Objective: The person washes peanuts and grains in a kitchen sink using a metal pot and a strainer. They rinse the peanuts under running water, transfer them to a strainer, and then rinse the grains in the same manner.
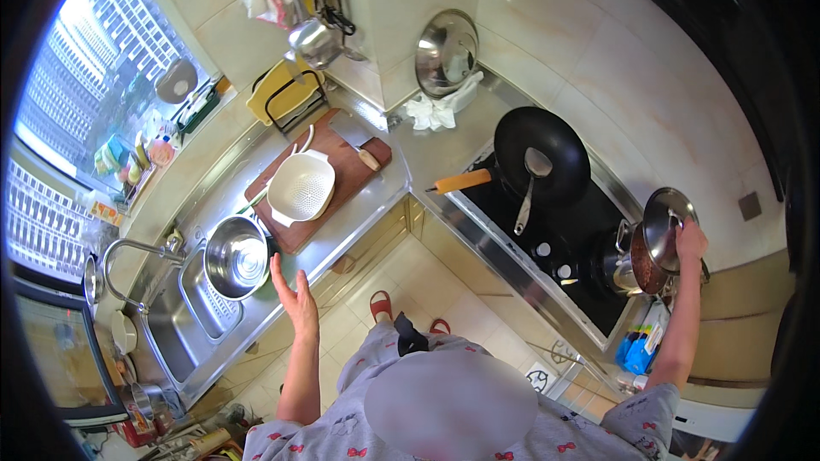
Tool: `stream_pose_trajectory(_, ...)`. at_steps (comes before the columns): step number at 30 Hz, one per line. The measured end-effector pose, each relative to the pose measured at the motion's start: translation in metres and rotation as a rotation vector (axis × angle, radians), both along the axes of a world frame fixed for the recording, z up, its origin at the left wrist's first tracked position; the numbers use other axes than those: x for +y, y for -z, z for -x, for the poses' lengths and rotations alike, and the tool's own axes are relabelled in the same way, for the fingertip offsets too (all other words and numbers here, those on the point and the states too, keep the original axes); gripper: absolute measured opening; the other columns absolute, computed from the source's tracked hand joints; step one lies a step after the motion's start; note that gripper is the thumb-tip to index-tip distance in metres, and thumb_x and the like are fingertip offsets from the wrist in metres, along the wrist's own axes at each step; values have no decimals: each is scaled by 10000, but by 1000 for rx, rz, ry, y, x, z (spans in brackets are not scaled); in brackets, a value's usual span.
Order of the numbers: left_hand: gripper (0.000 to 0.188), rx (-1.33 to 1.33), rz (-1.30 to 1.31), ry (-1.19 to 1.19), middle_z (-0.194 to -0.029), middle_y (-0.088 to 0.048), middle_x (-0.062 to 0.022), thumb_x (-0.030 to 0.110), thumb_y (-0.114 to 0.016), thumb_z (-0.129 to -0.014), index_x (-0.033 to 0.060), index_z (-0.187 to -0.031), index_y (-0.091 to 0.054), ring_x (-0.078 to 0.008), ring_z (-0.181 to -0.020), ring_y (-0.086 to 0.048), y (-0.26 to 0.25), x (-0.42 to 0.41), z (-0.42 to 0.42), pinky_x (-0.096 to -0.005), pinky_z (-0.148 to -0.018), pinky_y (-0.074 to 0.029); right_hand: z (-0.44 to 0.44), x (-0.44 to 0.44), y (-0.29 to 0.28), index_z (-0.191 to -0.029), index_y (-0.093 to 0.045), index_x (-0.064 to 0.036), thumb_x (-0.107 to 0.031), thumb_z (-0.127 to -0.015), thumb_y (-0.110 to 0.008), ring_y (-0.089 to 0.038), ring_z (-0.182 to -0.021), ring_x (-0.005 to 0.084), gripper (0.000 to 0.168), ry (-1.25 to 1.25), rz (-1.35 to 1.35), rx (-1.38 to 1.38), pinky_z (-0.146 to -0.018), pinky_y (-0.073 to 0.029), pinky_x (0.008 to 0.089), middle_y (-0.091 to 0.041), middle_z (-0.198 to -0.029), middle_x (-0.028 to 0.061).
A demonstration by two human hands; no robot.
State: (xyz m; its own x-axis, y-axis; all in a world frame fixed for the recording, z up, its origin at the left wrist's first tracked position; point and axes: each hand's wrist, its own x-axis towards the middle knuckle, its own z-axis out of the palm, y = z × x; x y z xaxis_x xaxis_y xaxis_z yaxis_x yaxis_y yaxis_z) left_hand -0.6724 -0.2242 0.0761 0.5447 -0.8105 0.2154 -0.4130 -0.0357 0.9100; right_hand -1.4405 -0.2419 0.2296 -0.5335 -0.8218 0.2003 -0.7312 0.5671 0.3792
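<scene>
My right hand (691, 241) grips the knob of a steel pot lid (662, 224), which is tilted above a steel pot (623, 272) on the stove's right side. Reddish-brown contents (646, 264) show in the uncovered part of the pot. With nothing in it and its fingers apart, my left hand (296, 301) is raised near a shiny steel bowl (237, 257) at the sink's edge. A white colander (301, 187) rests on the wooden cutting board (288, 234) beyond that bowl.
A black wok (557, 141) with a metal ladle (530, 187) in it sits on the black cooktop (500, 205), its orange handle over the counter. A cleaver (349, 131) lies on the board. At left are the sink (170, 339) and faucet (138, 243). Another lid (445, 54) leans against the wall.
</scene>
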Motion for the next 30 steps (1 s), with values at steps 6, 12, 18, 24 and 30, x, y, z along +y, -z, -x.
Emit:
stream_pose_trajectory(6, 530, 93, 56, 8, -1461, -353, -87, 118, -532, -908, 61, -1407, -363, -224, -1356, -294, 13, -26, -25, -387, -1099, -198, -160, -109, -72, -955, -572, -96, -314, -842, -611, -633, -819, 358, 248, -250, 149, -31, -699, -485, 482, -659, -829, 165)
stream_pose_trajectory(12, 519, 146, 59, -27, -1465, -344, -109, 88, -521, -903, 41, -1398, -371, -238, -1373, -275, 14, -41, -67, -381, -1108, -186, -335, -235, -38, -901, -609, -113, -354, -825, -614, -633, -812, 318, 253, -492, 68, -283, -679, -476, 457, -657, -802, 107)
stream_pose_trajectory(18, 505, 136, -12, -91, -1482, -316, -129, 62, -507, -895, 28, -1385, -390, -249, -1383, -262, 17, -40, -115, -376, -1107, -176, -466, -324, 73, -922, -659, -109, -377, -815, -584, -641, -891, 337, 299, -659, -143, -445, -743, -493, 459, -674, -903, 138)
stream_pose_trajectory(24, 503, 53, -68, -109, -1489, -290, -124, 37, -494, -884, 31, -1378, -396, -256, -1377, -267, -1, -38, -142, -387, -1111, -184, -525, -363, 193, -949, -686, -79, -336, -818, -610, -652, -910, 305, 299, -542, -379, -468, -758, -510, 415, -682, -947, 138)
stream_pose_trajectory(30, 502, 73, -123, -100, -1495, -287, -98, 60, -499, -888, 63, -1380, -399, -229, -1380, -252, 2, -44, -164, -397, -1112, -159, -530, -367, 247, -947, -701, -79, -306, -811, -605, -654, -930, 300, 282, -458, -408, -541, -769, -508, 405, -687, -943, 139)
